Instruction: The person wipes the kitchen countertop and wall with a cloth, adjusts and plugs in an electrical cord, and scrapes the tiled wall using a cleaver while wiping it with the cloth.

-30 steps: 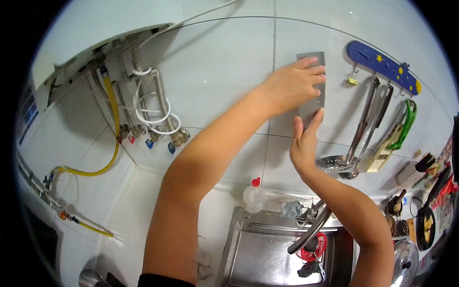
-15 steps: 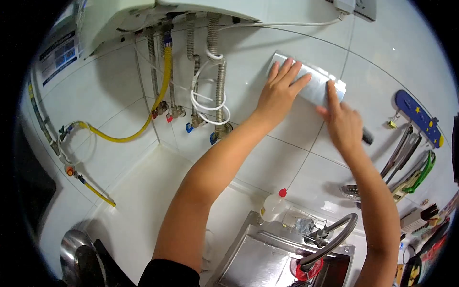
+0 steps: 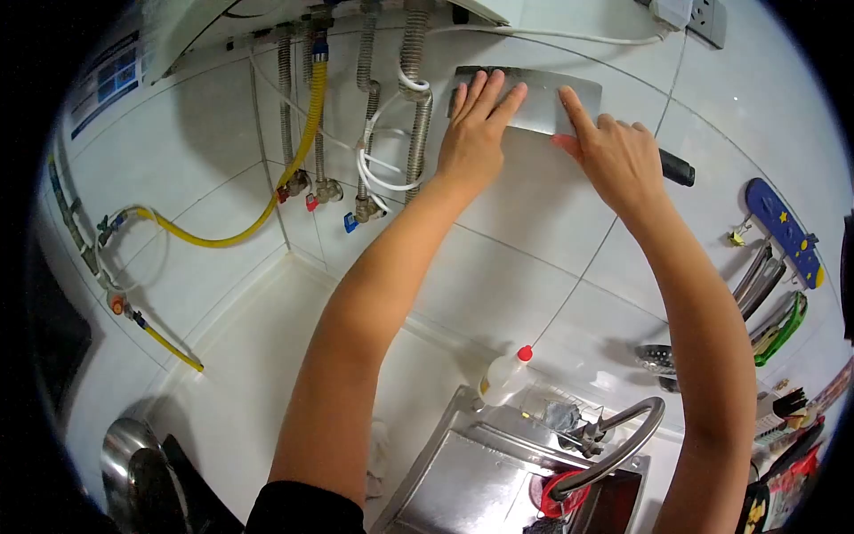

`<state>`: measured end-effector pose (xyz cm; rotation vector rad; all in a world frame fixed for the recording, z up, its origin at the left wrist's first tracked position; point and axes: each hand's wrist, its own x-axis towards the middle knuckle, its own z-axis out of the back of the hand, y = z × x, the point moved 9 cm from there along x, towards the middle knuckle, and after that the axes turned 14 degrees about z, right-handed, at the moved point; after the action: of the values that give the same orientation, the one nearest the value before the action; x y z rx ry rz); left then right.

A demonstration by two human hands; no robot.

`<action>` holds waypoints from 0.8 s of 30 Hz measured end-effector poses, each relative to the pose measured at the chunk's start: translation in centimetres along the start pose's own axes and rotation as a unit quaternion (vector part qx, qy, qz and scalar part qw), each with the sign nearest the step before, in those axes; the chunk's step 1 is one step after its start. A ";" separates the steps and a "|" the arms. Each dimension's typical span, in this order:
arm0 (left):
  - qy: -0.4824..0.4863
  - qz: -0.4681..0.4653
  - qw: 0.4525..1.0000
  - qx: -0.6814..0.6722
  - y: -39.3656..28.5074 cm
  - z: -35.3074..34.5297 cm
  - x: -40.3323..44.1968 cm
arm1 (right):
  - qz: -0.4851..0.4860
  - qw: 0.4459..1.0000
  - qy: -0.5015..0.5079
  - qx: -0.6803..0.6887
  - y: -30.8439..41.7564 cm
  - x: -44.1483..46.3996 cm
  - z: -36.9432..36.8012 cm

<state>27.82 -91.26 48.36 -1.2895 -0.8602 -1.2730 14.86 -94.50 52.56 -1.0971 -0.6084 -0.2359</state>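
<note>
A cleaver (image 3: 538,109) with a broad silver blade and a black handle is in front of the white tiled wall, its handle pointing right and slightly down. Whether the blade touches the tiles, I cannot tell. My left hand (image 3: 474,141) lies with its fingers stretched flat on the left part of the blade. With the index finger laid along the blade, my right hand (image 3: 620,160) grips the cleaver where blade and handle meet. The rest of the handle sticks out past this hand.
Metal hoses and a yellow hose (image 3: 307,151) run below a white wall unit (image 3: 213,36). Lower down are a steel sink (image 3: 480,481) with a curved faucet (image 3: 636,449) and a red-capped bottle (image 3: 503,378). Utensils hang from a blue rack (image 3: 783,227) at right.
Both hands and the cleaver have shifted left and up along the wall. The blade now lies closer to level, and more of the black handle shows. The camera view has shifted slightly.
</note>
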 end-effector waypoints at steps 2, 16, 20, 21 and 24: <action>0.034 0.003 0.999 0.013 0.4 -0.7 -1.8 | 0.008 0.999 0.037 0.014 0.8 -0.6 -0.7; 0.300 0.146 0.939 -0.085 -2.9 7.1 -15.5 | -0.005 0.956 0.258 0.141 3.8 -9.8 6.3; 0.306 0.323 0.896 0.012 1.2 10.0 -32.5 | -0.125 0.943 0.219 0.219 -0.5 -18.4 6.1; 0.347 0.349 0.865 0.093 1.6 11.3 -37.4 | -0.156 0.941 0.186 0.236 -0.5 -19.6 9.4; 0.497 0.430 0.710 0.253 -1.1 15.9 -48.4 | -0.215 0.920 0.227 0.238 2.0 -22.3 14.5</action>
<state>21.72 -66.75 4.09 -0.2822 0.2219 -0.6697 -7.32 -83.26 42.91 -0.4003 -0.4453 -0.6660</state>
